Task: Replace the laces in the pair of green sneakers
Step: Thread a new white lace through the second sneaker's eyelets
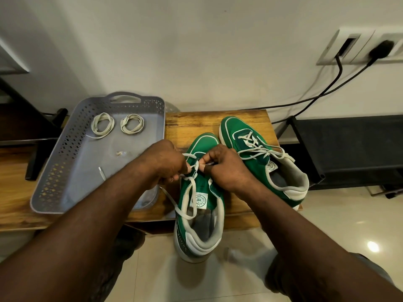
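Observation:
Two green sneakers stand on a wooden table (196,120). The left sneaker (201,205) hangs with its heel over the table's front edge, and its white lace (190,192) loops loosely over the tongue. My left hand (166,163) pinches this lace at the upper eyelets. My right hand (222,163) pinches the same lace from the other side, fingers curled. The right sneaker (268,162) lies further back with a white lace (255,149) threaded and its ends loose.
A grey perforated tray (65,158) sits on the table's left and holds two coiled white laces (102,126) (132,124) and a loose lace tip (101,173). Black cables (327,90) run from a wall socket (357,46). A black shelf (349,147) stands at the right.

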The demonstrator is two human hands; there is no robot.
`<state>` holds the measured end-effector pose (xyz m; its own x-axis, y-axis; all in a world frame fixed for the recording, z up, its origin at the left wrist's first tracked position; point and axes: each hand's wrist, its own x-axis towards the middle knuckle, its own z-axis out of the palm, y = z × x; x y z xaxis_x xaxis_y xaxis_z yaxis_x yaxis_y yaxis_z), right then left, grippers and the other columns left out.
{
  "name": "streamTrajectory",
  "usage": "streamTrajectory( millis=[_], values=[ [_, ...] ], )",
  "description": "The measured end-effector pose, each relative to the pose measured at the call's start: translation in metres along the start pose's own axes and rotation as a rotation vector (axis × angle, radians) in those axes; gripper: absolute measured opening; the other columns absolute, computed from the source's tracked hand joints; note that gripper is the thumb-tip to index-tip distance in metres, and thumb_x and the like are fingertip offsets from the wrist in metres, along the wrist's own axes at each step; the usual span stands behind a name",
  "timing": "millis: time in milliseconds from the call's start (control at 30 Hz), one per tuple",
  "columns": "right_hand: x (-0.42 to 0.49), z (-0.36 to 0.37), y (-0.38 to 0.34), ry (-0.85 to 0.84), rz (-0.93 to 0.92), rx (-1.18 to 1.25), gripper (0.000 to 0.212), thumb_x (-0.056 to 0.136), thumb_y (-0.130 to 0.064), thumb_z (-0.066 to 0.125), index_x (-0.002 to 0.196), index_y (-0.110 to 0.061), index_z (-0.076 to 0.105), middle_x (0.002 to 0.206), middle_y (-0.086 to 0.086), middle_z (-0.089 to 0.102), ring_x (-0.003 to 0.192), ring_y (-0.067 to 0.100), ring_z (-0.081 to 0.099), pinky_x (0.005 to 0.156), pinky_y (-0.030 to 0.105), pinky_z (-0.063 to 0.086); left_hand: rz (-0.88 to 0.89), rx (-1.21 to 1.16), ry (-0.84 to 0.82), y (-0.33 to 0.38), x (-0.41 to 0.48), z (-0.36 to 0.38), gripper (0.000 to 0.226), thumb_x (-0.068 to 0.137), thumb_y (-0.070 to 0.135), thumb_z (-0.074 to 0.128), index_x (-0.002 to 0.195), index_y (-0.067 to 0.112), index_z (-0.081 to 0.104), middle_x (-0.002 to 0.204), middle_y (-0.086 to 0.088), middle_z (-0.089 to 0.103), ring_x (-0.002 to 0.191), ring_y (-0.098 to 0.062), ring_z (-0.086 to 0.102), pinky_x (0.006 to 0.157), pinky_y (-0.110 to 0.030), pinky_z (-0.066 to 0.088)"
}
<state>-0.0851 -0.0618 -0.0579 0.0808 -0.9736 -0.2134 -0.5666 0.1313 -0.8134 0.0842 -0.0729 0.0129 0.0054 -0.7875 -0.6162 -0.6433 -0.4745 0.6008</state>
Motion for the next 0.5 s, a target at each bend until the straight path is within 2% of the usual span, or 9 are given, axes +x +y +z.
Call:
streamTrajectory(
  millis=[67,133,233,300,367,433,500],
  values=[
    [-0.0011,-0.0007,0.0003,0.014,-0.011,-0.059,0.022,0.087,-0.026,0.082,0.069,-0.033,0.072,0.092,-0.015,0.066,0.114,0.022,0.056,0.103,0.056,0.049,0.022,0.057,0.015,-0.0010,0.0034,0.0025,0.009,0.090,0.004,0.075,0.093,-0.003,0.071,0.059,-0.010,0.059,0.045,-0.017,0.050,0.048,-0.029,0.042],
    [-0.0022,-0.0008,0.0003,0.002,-0.029,-0.158,0.025,0.090,-0.025,0.080,0.070,-0.035,0.068,0.102,-0.015,0.057,0.120,0.020,0.047,0.108,0.055,0.042,0.069,0.100,0.044,-0.0014,0.0050,0.0046,0.008,0.085,0.003,0.076,0.086,-0.002,0.069,0.069,-0.015,0.062,0.057,-0.025,0.055,0.056,-0.035,0.044],
    [-0.0034,-0.0010,-0.0016,0.009,-0.060,-0.241,0.027,0.087,-0.029,0.082,0.070,-0.040,0.065,0.097,-0.019,0.053,0.119,0.019,0.046,0.109,0.055,0.040,0.147,0.094,0.069,-0.0005,0.0024,0.0052,0.002,0.081,0.000,0.074,0.080,0.001,0.073,0.081,-0.020,0.070,0.075,-0.035,0.066,0.066,-0.046,0.056],
    [-0.0041,-0.0037,-0.0028,0.014,-0.059,-0.209,0.026,0.086,-0.029,0.083,0.068,-0.040,0.066,0.091,-0.021,0.057,0.117,0.018,0.049,0.108,0.055,0.041,0.181,0.092,0.063,0.0001,-0.0015,0.0030,0.003,0.082,-0.001,0.073,0.082,-0.001,0.075,0.089,-0.024,0.073,0.086,-0.037,0.070,0.075,-0.052,0.060],
    [-0.0051,-0.0076,-0.0032,0.002,-0.048,-0.117,0.029,0.086,-0.026,0.084,0.065,-0.040,0.069,0.084,-0.023,0.061,0.114,0.018,0.053,0.106,0.055,0.045,0.193,0.091,0.046,-0.0021,-0.0012,0.0003,0.005,0.082,-0.003,0.071,0.084,-0.003,0.076,0.093,-0.026,0.073,0.082,-0.033,0.067,0.070,-0.044,0.056],
    [-0.0044,-0.0087,-0.0024,-0.001,-0.054,-0.076,0.032,0.084,-0.024,0.087,0.062,-0.041,0.070,0.080,-0.024,0.064,0.110,0.017,0.058,0.103,0.053,0.049,0.202,0.168,0.078,-0.0031,0.0001,-0.0010,0.006,0.082,0.001,0.071,0.082,0.003,0.077,0.090,-0.021,0.073,0.080,-0.028,0.066,0.070,-0.038,0.056],
    [-0.0053,-0.0042,-0.0040,0.012,-0.068,-0.105,0.030,0.083,-0.025,0.088,0.063,-0.039,0.069,0.082,-0.022,0.065,0.107,0.015,0.057,0.101,0.051,0.050,0.227,0.438,0.185,-0.0011,0.0005,0.0000,0.005,0.084,0.015,0.071,0.083,0.015,0.075,0.086,-0.011,0.071,0.082,-0.027,0.066,0.073,-0.039,0.059]
  ],
)
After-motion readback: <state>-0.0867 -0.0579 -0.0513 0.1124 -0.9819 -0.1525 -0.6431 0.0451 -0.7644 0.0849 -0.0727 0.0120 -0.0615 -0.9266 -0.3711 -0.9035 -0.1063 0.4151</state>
